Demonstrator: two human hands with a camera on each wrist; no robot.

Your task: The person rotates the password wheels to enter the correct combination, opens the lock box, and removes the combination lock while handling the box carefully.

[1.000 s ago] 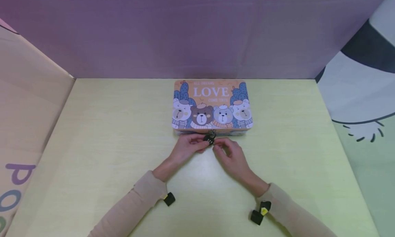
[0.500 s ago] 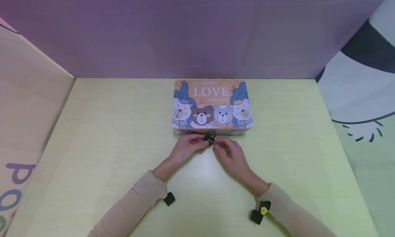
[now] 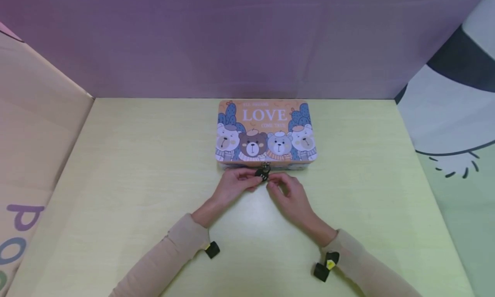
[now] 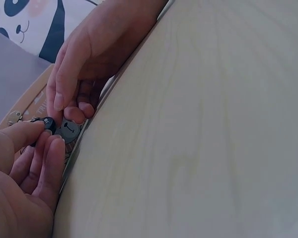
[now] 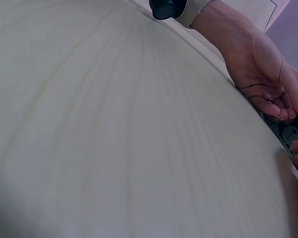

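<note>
A closed tin box [image 3: 266, 116] printed with bears and "LOVE" stands at the back middle of the table, a metal clasp on its front. At that clasp hangs a small black padlock [image 3: 262, 174], its shackle up toward the box; a round face with a mark shows on it in the left wrist view. My left hand [image 3: 232, 184] pinches the padlock from the left between thumb and fingers. My right hand [image 3: 290, 198] has curled fingers, with thumb and index fingertips at the padlock's right side. Fingers hide part of the padlock.
The pale wooden table [image 3: 135, 159] spreads around the box and forearms. A purple wall panel [image 3: 247, 43] stands just behind the box, with printed panels at both sides. Small black devices sit at both sleeve cuffs.
</note>
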